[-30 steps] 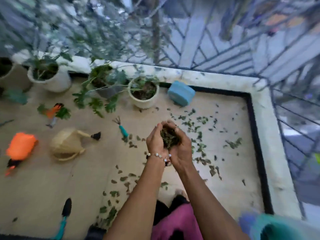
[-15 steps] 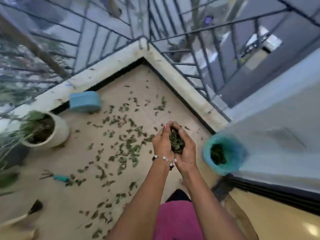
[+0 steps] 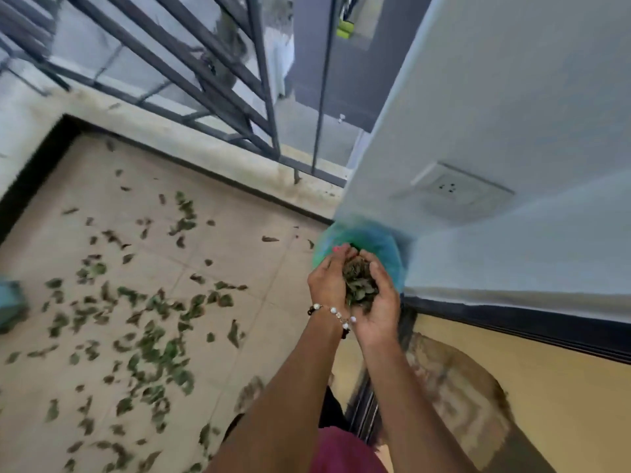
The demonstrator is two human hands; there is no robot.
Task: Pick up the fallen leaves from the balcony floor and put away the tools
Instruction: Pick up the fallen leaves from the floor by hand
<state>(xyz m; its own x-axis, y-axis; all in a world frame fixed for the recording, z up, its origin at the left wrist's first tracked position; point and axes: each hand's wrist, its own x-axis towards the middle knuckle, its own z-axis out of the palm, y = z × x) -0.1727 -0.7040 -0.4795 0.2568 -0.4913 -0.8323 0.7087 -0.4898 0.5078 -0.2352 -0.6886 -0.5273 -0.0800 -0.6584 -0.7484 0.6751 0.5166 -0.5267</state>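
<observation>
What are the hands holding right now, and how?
A clump of green-brown fallen leaves, cupped from both sides between the left hand and right hand.

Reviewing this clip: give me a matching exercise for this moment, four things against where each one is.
Things:
1. handful of leaves
2. teal bucket
3. scattered leaves
4. beaded bracelet

Places:
A. spread over the balcony floor
B. on the left wrist
C. cupped between both hands
D. against the wall, just beyond the hands

Pairs: 1-C, 2-D, 3-A, 4-B
</observation>
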